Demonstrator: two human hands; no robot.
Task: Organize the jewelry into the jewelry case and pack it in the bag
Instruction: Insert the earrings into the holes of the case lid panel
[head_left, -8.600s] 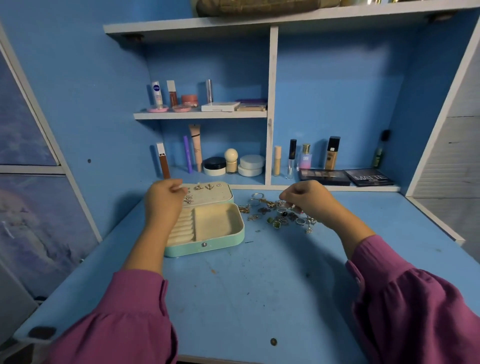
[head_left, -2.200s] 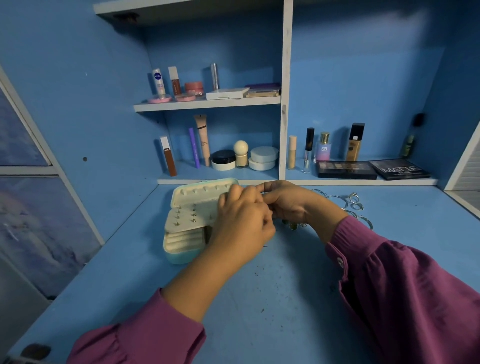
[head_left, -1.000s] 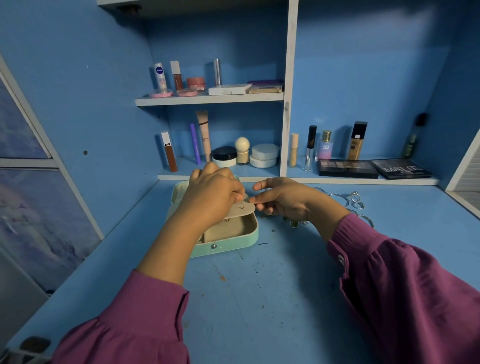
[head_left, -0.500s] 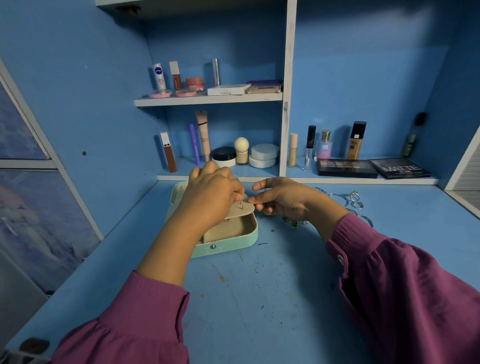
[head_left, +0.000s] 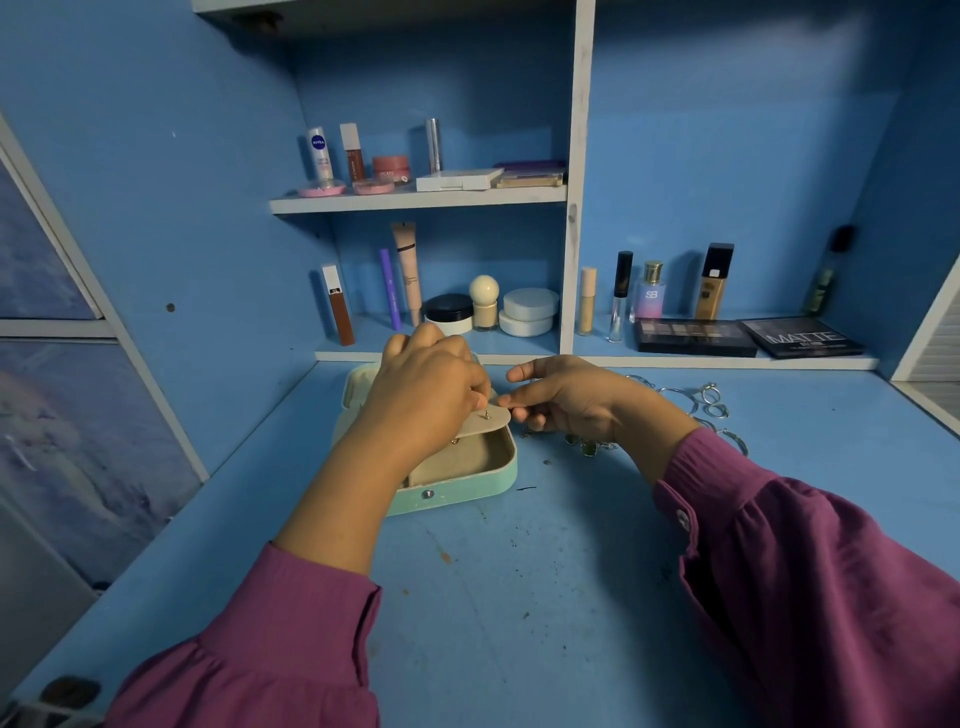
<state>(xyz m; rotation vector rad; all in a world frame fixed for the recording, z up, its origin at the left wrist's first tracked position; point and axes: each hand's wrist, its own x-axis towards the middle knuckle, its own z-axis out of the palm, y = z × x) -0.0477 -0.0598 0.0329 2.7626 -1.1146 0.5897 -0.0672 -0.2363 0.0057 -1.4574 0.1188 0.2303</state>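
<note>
While the mint-green jewelry case (head_left: 457, 491) sits open on the blue desk (head_left: 519, 597) near the left wall, both hands work at its beige earring panel (head_left: 485, 422), which is raised over the open tray. The left hand (head_left: 426, 400) covers the panel from above, its fingers curled and closed on the panel's upper surface beside a small earring post (head_left: 487, 414) that projects from it. The right hand (head_left: 576, 402) pinches the panel's right edge between thumb and forefinger, with the remaining fingers curled underneath. Loose jewelry (head_left: 584, 444) lies on the desk just right of the case, partly hidden by the right wrist. Several silver rings (head_left: 709, 397) lie further right, near the shelf edge. Cosmetics (head_left: 488, 312) stand on the shelves behind.
</note>
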